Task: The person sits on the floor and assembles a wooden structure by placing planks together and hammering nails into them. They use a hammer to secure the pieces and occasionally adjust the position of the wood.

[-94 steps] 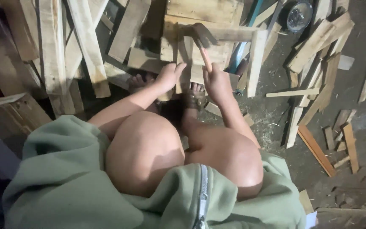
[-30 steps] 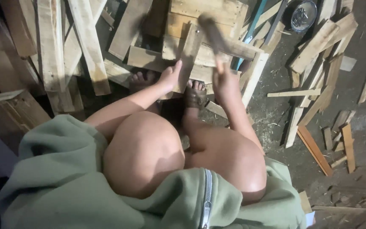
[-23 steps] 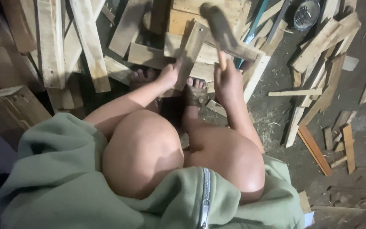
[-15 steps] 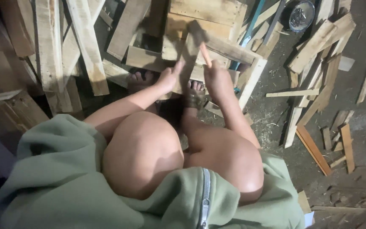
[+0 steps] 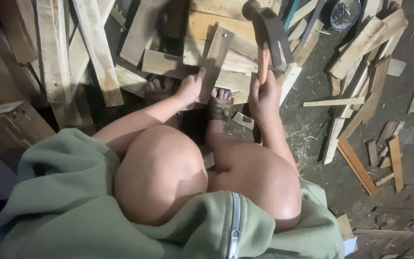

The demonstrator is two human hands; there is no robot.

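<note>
Loose wood offcuts (image 5: pixel 360 103) on dirty floor (image 5: pixel 410 144), round, possibly metal, lid (image 5: pixel 345 13), green hoodie (image 5: pixel 68 206)

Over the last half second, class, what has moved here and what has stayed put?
The right hand has swung the hammer back up: its head, down on the wood half a second ago, is raised again. The left hand still steadies the upright wooden slat. Knees, feet and the scattered planks are unchanged.
</note>
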